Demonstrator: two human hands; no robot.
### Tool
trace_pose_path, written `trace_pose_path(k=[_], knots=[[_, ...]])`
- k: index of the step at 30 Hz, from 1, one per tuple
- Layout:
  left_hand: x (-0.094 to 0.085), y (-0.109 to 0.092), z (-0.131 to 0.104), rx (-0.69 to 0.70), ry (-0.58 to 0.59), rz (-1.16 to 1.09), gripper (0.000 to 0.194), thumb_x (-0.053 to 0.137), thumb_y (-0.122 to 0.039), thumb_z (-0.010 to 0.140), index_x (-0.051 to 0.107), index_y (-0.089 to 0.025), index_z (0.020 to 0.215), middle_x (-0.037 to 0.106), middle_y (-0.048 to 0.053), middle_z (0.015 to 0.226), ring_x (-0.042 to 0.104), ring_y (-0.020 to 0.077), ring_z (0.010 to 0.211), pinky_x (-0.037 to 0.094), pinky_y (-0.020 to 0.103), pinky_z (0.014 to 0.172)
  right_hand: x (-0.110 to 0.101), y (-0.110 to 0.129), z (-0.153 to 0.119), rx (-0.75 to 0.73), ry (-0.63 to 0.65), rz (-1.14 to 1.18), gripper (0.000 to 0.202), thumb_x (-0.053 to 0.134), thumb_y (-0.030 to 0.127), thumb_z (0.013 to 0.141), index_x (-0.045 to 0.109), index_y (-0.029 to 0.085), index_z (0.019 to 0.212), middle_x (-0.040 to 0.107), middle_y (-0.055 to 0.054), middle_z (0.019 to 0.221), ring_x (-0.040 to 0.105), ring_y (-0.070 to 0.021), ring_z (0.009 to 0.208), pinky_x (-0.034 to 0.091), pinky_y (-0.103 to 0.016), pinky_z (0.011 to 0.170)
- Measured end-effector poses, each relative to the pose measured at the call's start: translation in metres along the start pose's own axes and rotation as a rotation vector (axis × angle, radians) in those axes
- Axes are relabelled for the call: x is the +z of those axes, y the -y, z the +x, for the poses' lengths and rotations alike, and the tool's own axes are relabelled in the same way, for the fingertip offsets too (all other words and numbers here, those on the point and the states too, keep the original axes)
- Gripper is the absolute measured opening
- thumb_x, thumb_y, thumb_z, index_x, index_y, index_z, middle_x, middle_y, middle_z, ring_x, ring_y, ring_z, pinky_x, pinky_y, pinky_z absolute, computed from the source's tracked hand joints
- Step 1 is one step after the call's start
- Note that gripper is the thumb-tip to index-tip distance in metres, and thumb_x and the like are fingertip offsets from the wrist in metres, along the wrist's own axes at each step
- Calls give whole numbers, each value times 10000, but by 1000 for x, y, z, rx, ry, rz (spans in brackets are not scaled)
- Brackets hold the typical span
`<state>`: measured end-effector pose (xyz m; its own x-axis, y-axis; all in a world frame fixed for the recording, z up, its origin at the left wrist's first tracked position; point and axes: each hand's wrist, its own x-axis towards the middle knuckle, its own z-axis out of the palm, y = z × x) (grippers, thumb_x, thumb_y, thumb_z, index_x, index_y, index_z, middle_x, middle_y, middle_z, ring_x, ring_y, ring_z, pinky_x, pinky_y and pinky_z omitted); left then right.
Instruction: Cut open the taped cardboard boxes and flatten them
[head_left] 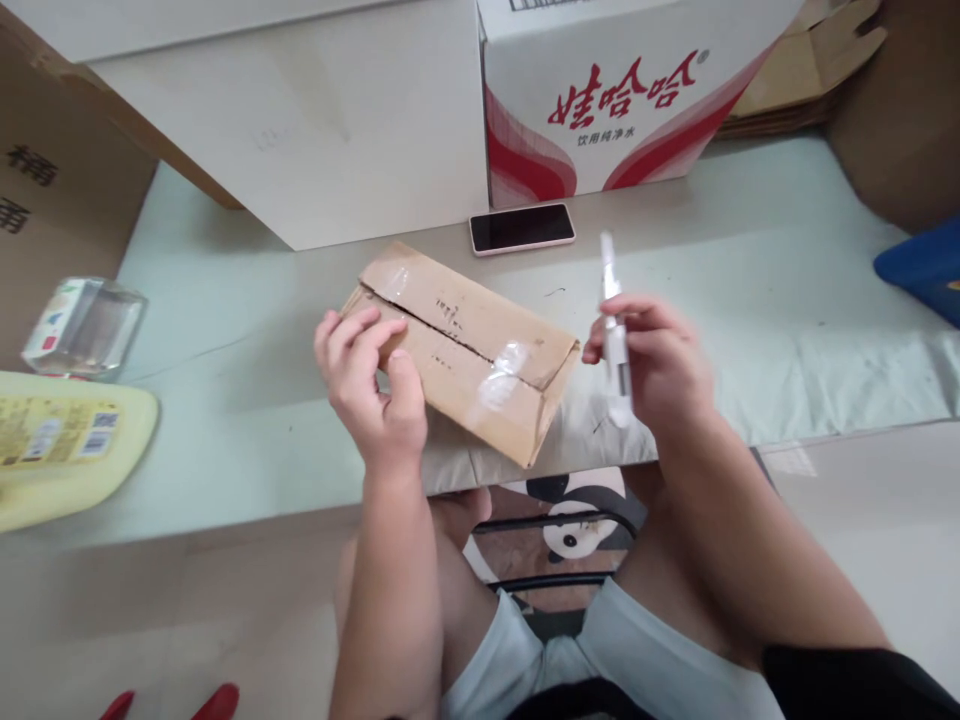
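Note:
A small brown cardboard box lies tilted on the cloth-covered surface. Clear tape sits across its seam at both ends, and a dark gap runs along that seam. My left hand grips the box's left end, fingers over the top and thumb on the near side. Just beyond the box's right end, my right hand is closed around a slim white utility knife. The knife stands nearly upright in view and is slightly blurred; its tip points away from me and does not touch the box.
Behind the box lies a phone, before a large white carton and a red-and-white carton. At left are a clear plastic container and a yellow bottle. A blue object sits at the right edge.

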<state>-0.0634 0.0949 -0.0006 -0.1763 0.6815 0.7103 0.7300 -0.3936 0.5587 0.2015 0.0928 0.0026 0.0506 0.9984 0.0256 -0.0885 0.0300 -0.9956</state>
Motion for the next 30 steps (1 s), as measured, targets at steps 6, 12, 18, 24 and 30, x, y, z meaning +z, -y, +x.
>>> trace_pose_path(k=[6,12,18,24,30], knots=[[4,-5,-1,6,-8,28,242,485,-225,886,698,-216,1001,677,86,1064,614,258,1199,302,544,1250,3,33,-12,-268,90,300,200,670,504,857,582,330,902,413,42,641,453,-149,581,416,-281,526],[1,-4,0,0,48,28,232,530,-336,867,665,-236,1027,661,93,1124,579,286,1245,284,560,1250,28,39,-33,-377,142,-50,149,687,352,899,577,258,933,487,62,587,379,-89,443,274,-251,404],[1,-4,-1,-20,58,-26,215,537,-296,853,660,-240,1021,644,89,1112,559,290,1250,227,558,1269,29,43,-37,-346,220,-442,100,719,252,846,626,216,829,549,56,571,421,-71,465,310,-243,432],[1,-4,-1,-16,56,-14,213,536,-270,841,669,-236,1004,636,85,1102,566,286,1233,237,559,1264,27,45,-32,-380,287,-477,84,714,243,867,650,207,828,539,63,565,411,-64,471,316,-228,434],[1,-2,-1,-7,59,-25,209,541,-257,836,672,-234,997,637,94,1095,565,289,1233,230,571,1271,20,53,-29,-341,323,-462,50,716,209,846,678,195,817,569,55,574,414,-58,453,327,-225,424]])
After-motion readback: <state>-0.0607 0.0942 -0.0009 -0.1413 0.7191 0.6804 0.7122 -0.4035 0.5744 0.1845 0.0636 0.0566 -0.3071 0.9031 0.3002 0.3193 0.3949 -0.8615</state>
